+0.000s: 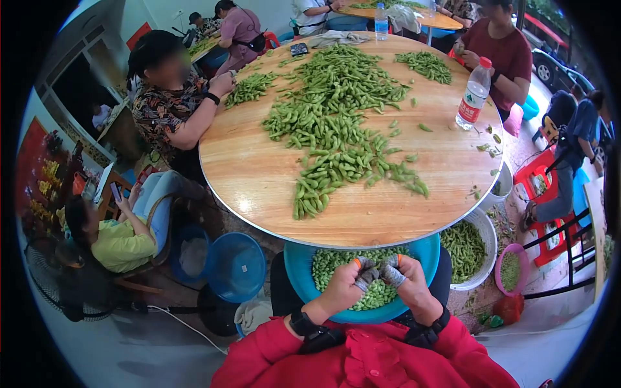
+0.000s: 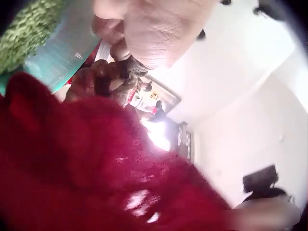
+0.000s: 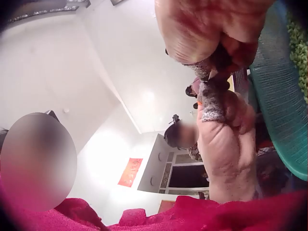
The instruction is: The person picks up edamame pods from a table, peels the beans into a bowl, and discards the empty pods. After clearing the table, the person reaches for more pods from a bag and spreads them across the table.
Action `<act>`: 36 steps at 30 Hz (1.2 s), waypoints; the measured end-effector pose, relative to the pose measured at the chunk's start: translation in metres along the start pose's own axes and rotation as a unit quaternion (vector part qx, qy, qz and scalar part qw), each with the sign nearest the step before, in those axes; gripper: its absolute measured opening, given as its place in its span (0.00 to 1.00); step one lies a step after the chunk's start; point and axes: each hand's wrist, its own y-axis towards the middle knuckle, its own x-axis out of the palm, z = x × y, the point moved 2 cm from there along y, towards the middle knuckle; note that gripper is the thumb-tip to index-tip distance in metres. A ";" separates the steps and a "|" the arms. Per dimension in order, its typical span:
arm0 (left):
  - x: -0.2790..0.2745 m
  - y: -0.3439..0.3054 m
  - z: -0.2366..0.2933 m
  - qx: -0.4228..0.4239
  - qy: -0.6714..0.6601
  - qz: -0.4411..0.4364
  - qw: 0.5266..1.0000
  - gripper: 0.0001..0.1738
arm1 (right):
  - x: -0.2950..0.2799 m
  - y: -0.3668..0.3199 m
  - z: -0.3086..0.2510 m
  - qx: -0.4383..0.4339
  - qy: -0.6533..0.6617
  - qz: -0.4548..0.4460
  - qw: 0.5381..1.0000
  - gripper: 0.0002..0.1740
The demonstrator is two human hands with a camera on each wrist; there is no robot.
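In the head view, both hands meet over a turquoise basin (image 1: 295,275) of pale green shelled beans (image 1: 330,262). My left hand (image 1: 343,286) has its fingers curled, the thumb side turned toward the other hand. Facing it, my right hand (image 1: 414,288) is bent the same way, fingertips close to the left ones. Grey wraps with orange edges cover the thumbs. Both wrist views show the wrapped thumbs (image 3: 211,101) brought together beside the basin. I cannot tell whether a pod is between the fingers, as their inner sides are hidden.
A round wooden table (image 1: 252,174) stands just ahead, heaped with green bean pods (image 1: 336,97). On it are a red-capped bottle (image 1: 475,94) and another bottle (image 1: 381,22). A white basket of pods (image 1: 469,252) and a pink basin (image 1: 511,268) sit right, blue basins (image 1: 236,268) left. People sit around.
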 end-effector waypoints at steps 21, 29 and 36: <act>-0.011 -0.005 -0.026 -0.103 0.189 -0.045 0.975 0.07 | -0.084 -0.022 -0.004 -0.053 -0.401 0.237 0.883 0.05; -0.081 0.091 0.017 0.020 0.533 0.159 0.830 0.10 | -0.170 -0.058 0.004 0.018 -0.300 0.342 0.891 0.08; -0.064 0.105 0.026 -0.056 0.521 0.049 0.850 0.09 | -0.118 -0.033 0.003 -0.008 -0.168 0.230 0.959 0.13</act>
